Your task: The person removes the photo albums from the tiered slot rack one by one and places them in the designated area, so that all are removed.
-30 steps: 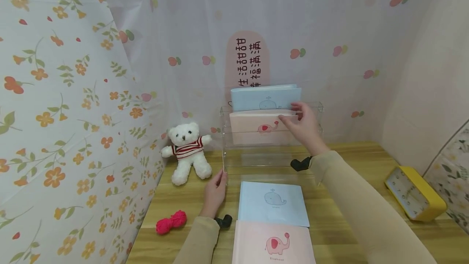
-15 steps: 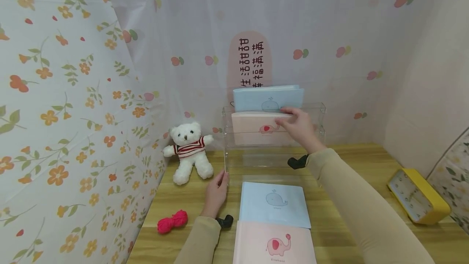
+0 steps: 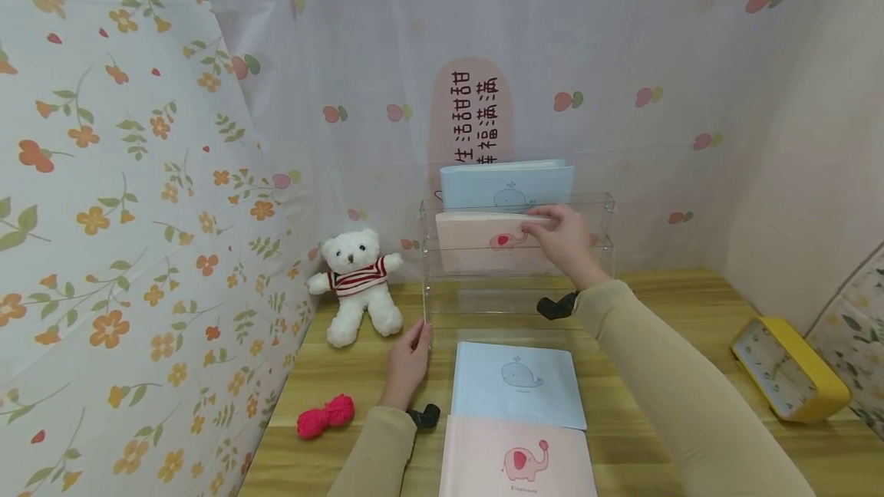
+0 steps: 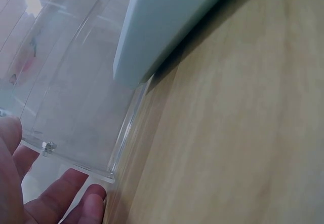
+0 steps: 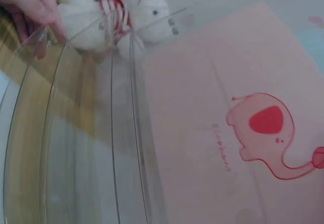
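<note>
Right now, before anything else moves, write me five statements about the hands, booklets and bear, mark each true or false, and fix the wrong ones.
1. The right hand holds the standing pink booklet at its top edge. True.
2. The left hand holds the yarn. False: it grips the left side of the clear rack.
3. The standing blue booklet is behind the standing pink one. True.
4. The white bear sits right of the rack. False: it sits to the left.
5. The flat pink booklet lies nearer the person than the flat blue booklet. True.
</note>
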Demonstrator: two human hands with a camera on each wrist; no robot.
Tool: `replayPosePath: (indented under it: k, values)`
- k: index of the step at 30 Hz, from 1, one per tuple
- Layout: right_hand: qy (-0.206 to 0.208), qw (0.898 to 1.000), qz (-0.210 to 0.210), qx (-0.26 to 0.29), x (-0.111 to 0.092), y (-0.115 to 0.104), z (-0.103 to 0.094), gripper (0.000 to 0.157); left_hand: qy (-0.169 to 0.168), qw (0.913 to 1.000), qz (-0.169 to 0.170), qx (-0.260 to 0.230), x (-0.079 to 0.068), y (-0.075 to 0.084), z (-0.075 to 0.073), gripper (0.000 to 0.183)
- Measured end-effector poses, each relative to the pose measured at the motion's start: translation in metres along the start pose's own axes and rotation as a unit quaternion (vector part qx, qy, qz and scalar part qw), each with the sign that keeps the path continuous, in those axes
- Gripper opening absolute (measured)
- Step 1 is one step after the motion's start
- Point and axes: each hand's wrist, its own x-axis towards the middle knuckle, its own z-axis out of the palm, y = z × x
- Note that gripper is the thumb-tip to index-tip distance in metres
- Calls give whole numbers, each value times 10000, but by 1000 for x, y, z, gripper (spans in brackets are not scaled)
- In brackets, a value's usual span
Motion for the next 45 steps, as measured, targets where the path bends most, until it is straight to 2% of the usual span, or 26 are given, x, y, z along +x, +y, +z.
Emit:
replayPosePath:
  k: [3,9,13,17,23,30,33,38,41,45]
  values:
    - [354,9993,-82,121,-2,-4,0,35,-48,10000,-65,-37,1,0,0,51]
    - [957,9926,-396,627,-10,-19,-7,35,132,9997,183,70,2,-2,2,49]
    - [1347,9840,-686,939,-20,-22,-17,35,-21,9999,-26,-152,1,-1,1,50]
    - [1862,9730,-796,1104,-33,-20,-34,38,-101,9997,-151,-139,0,0,0,51]
    - [2294,9612,-423,1472,-53,-8,-66,39,-103,9998,-99,-155,0,-1,1,49]
    - [2641,9509,-14,1615,-71,17,-101,40,-64,9999,-19,-97,0,-3,1,50]
    - [2958,9384,95,1783,-80,28,-113,39,-42,9999,-28,-131,0,-3,2,49]
    - [3323,9050,252,2645,-100,47,-126,39,-17,10000,-6,-77,0,-3,1,48]
    - [3593,8810,417,3048,-110,55,-130,40,-5,10000,14,-47,0,-4,1,47]
    - [4055,8415,531,3530,-120,66,-138,45,-10,10000,40,33,1,-6,1,48]
